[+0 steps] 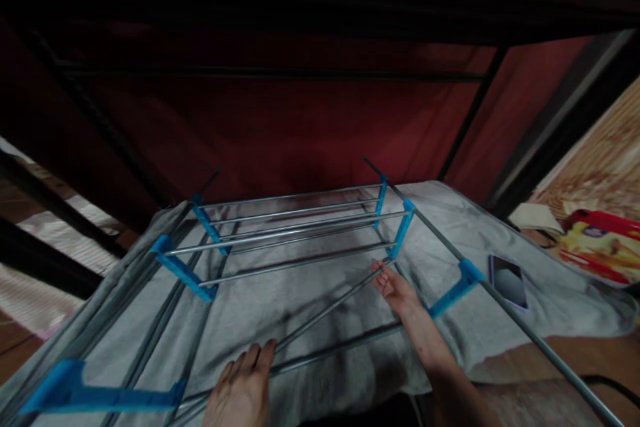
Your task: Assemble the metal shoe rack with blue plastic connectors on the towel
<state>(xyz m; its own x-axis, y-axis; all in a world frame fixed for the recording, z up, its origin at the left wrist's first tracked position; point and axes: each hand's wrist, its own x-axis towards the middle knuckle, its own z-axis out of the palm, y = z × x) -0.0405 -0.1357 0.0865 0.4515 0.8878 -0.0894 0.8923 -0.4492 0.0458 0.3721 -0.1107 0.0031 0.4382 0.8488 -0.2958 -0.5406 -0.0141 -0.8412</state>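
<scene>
A partly assembled rack of grey metal tubes and blue plastic brackets lies on a grey cloth. My right hand (394, 288) pinches the far end of a loose-angled metal tube (325, 311), close to a blue bracket (401, 230). The tube slants down to my left hand (244, 383), whose fingers curl over its near end. Below it, a second crossbar (345, 345) reaches from the right-hand bracket (455, 290) toward my left hand. At lower left is another blue bracket (100, 397). The underside of my left hand is hidden.
The grey cloth (445, 220) spreads beneath the rack. A phone (509, 281) lies on it at right, near a red and yellow package (603, 247). Dark metal frame bars (475, 110) stand before a red backdrop (300, 127). A long side tube (550, 353) extends toward the lower right.
</scene>
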